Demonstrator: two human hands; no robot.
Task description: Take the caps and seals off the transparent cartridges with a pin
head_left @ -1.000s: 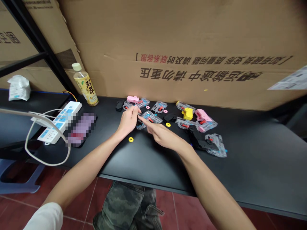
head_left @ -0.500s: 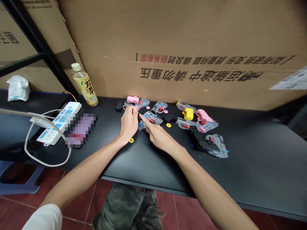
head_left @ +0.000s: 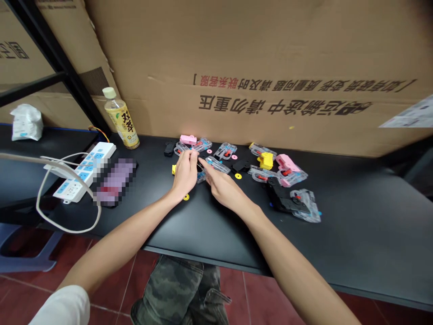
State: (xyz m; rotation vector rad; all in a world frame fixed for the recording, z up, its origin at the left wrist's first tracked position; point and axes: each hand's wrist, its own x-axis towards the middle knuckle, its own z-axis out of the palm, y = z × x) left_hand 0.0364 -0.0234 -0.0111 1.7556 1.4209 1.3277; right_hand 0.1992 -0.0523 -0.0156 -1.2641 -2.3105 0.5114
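Observation:
My left hand (head_left: 187, 170) is over the middle of the black table, its fingers closed together around something mostly hidden. Close against it, my right hand (head_left: 219, 183) has its index finger stretched toward the left fingertips and the other fingers curled. A small dark piece shows between the hands; its kind cannot be made out. Beneath and behind them lie clear plastic pieces (head_left: 218, 164) with red and blue parts inside. A yellow piece (head_left: 173, 169) peeks out left of my left hand. Nearby are a pink block (head_left: 188, 139), a black block (head_left: 240, 166) and a yellow ring (head_left: 238, 176).
To the right lie a yellow block (head_left: 266, 160), a pink block (head_left: 286, 163) and a black piece (head_left: 280, 196) beside clear ones. At left are a bottle (head_left: 122, 121), a power strip (head_left: 84, 172), a phone (head_left: 117, 180) and a looped cable. A cardboard sheet (head_left: 257, 54) stands behind.
My left hand has tilted slightly and shifted a little right, uncovering the yellow piece at its left. The right fingers have moved slightly up. The view has shifted slightly.

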